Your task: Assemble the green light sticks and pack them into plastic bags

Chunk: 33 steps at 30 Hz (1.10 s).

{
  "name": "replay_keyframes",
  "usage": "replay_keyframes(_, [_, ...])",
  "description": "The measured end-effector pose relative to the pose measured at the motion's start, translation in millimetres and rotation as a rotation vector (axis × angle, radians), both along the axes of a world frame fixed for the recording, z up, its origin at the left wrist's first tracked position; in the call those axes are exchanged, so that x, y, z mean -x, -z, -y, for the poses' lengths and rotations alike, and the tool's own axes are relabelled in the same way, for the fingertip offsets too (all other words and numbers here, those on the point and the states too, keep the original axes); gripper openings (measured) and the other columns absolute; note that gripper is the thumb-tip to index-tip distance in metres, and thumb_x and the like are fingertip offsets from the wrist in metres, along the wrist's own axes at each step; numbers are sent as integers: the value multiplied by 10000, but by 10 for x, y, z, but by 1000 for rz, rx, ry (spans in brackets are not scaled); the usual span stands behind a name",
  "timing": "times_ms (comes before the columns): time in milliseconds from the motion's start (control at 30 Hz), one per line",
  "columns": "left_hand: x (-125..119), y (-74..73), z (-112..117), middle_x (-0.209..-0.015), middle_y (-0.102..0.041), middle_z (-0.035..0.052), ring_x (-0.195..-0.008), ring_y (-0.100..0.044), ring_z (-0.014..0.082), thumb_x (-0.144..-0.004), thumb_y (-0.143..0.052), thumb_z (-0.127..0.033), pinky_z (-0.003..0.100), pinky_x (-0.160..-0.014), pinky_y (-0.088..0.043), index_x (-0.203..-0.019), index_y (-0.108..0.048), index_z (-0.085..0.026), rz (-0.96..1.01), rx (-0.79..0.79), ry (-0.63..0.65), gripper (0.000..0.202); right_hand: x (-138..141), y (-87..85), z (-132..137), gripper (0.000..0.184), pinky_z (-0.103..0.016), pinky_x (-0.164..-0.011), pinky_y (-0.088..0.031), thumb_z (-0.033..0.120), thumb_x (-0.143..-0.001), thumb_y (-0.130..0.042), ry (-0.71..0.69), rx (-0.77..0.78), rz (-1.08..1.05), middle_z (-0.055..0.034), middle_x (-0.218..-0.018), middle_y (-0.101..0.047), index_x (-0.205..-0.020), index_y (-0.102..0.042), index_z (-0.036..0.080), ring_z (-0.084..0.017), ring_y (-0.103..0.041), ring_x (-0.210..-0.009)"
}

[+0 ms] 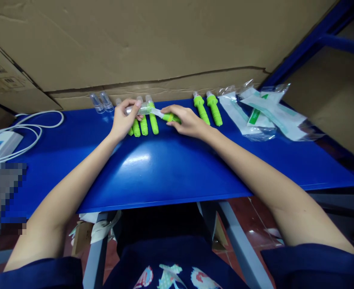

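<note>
My left hand [123, 119] pinches a clear plastic cap [139, 108] between thumb and fingers, above a row of green pieces [148, 124] lying on the blue table [164, 168]. My right hand [186, 120] grips a green piece with a white tip [167, 116], its tip pointing at the open end of the clear cap. The two parts meet between my hands. Two more green pieces [207, 108] lie just right of my right hand.
Two clear caps [102, 102] stand at the back left by the cardboard wall [152, 48]. Sealed plastic packets [265, 114] lie at the back right. A white device with coiled cable [13, 138] rests at the left edge.
</note>
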<state>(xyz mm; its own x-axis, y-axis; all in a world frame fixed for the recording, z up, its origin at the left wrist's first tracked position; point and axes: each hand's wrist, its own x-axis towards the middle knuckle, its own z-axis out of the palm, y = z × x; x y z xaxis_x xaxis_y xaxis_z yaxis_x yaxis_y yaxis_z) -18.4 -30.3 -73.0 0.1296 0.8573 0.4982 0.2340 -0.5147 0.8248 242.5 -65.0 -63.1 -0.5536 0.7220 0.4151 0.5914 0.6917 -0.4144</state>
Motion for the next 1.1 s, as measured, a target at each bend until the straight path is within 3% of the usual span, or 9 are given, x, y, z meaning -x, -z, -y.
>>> replay_keyframes(100, [-19, -3, 117, -853, -736, 56, -684, -715, 163, -805, -670, -895, 293, -678, -617, -1009, -721, -218, 6, -3, -26, 709, -30, -46, 41, 441, -491, -1188, -444, 145, -887, -536, -44, -24, 6, -162, -1440, -676, -1314, -647, 164, -293, -607, -1379])
replay_keyframes(267, [-61, -22, 244, -1033, -771, 102, -695, -723, 160, -831, -670, -871, 287, -662, -601, -1077, -749, -195, -43, -4, 12, 724, -36, -108, 90, 439, -477, -1209, -435, 134, -912, -517, -75, -94, 35, -180, -1454, -659, -1337, -629, 135, -285, -590, -1409])
replay_keyframes(500, [-117, -37, 418, -1113, -764, 108, -735, -732, 146, -843, -769, -737, 254, -687, -604, -1084, -725, -160, -22, -11, 86, 627, 73, -111, 185, 582, -510, -1163, -487, 173, -896, -641, -26, -2, 7, -195, -1498, -623, -1461, -500, 174, -316, -583, -1432])
replay_keyframes(633, [-134, -24, 470, -1075, -757, 109, -809, -735, 178, -832, -811, -632, 284, -742, -611, -1070, -716, -156, -26, 4, 104, 541, 72, -127, 179, 502, -477, -1190, -466, 273, -898, -729, -13, -89, 21, -237, -1572, -542, -1363, -597, 141, -326, -537, -1475])
replay_keyframes(767, [-115, -38, 488, -1064, -767, 105, -891, -729, 210, -847, -795, -578, 309, -775, -604, -1069, -728, -166, -81, -11, 72, 473, 77, -216, 249, 464, -470, -1107, -496, 426, -961, -712, 103, -63, 152, -189, -1447, -663, -1351, -670, 177, -355, -630, -1353])
replay_keyframes(933, [-93, -30, 470, -1063, -771, 95, -920, -724, 211, -840, -799, -532, 303, -799, -595, -1077, -732, -163, -97, -26, 62, 444, 121, -295, 355, 539, -408, -933, -507, 547, -1022, -619, 297, 43, 292, -113, -1286, -757, -1488, -571, 280, -363, -706, -1191])
replay_keyframes(1033, [-86, -18, 455, -1079, -764, 98, -929, -720, 212, -851, -790, -517, 301, -804, -590, -1090, -724, -160, -105, -37, 75, 434, 95, -251, 307, 633, -373, -867, -496, 452, -936, -742, 276, 46, 267, -140, -1264, -736, -1468, -506, 201, -346, -707, -1112])
replay_keyframes(1100, [-73, -24, 451, -1080, -764, 97, -929, -715, 211, -857, -788, -501, 295, -800, -586, -1088, -724, -164, -108, -39, 79, 414, 60, -207, 253, 507, -357, -837, -484, 315, -919, -724, 238, 33, 260, -138, -1200, -728, -1363, -525, 173, -314, -701, -1032])
